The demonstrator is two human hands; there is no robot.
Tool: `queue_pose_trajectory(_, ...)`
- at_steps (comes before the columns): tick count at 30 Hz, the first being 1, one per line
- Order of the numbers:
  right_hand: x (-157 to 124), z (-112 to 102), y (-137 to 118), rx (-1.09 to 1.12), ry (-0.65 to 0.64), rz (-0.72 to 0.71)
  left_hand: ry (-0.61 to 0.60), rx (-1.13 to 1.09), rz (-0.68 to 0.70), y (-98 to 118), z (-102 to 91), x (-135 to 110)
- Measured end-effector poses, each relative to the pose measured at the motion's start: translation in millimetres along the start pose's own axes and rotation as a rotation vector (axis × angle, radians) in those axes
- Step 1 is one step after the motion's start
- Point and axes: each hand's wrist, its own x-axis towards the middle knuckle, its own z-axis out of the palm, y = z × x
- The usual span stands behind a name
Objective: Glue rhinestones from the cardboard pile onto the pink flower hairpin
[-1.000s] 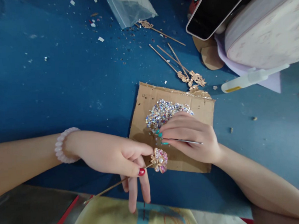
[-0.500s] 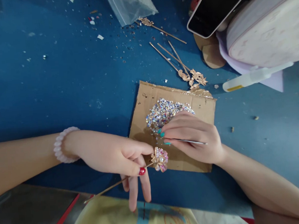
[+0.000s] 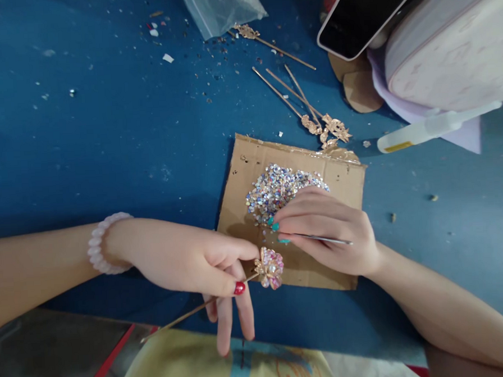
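Gold hairpin [image 3: 269,268], light and fragile-looking at its jewelled head, pinched by the left hand [image 3: 188,259] on its stem; right hand [image 3: 329,232] pinching a thin pick [image 3: 325,240].

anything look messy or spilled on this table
Yes: small chips and glittery specks are scattered over the blue table near the plastic bag. The rhinestones stay heaped on the cardboard.
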Motion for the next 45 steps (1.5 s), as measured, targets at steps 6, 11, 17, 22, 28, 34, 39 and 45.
queue_pose_trajectory(6, -0.7, -1.4, 0.6, 0.033, -0.011, 0.019, 0.021, 0.031, -0.003, 0.0, 0.9, 0.5)
queue_pose_trajectory(11, -1.1, -0.4, 0.7, 0.038, 0.002, 0.032, 0.022, 0.021, 0.012, -0.9, -0.2, 1.4)
queue_pose_trajectory(17, -1.5, 0.3, 1.8, 0.043, 0.005, 0.037, 0.023, 0.029, -0.002, -1.5, -0.2, 0.9)
queue_pose_trajectory(22, -1.9, 0.3, 2.0, 0.039, -0.002, 0.031, 0.034, 0.032, -0.006, -0.9, 1.0, 0.3)
queue_pose_trajectory(28, -1.7, -0.4, 1.1, 0.033, -0.002, 0.023, 0.034, 0.029, -0.017, -1.1, 0.2, 0.6)
queue_pose_trajectory(34, -2.6, -0.5, 1.3, 0.037, -0.002, 0.029, 0.043, 0.036, -0.03, 0.7, 0.9, -0.5)
queue_pose_trajectory(39, -2.1, 0.1, 1.7, 0.042, -0.006, 0.033, 0.038, 0.05, -0.037, 1.9, 1.5, -0.6)
queue_pose_trajectory(45, -1.2, -1.4, 1.4, 0.042, -0.01, 0.034, 0.035, 0.034, -0.017, 0.7, 0.9, 0.7)
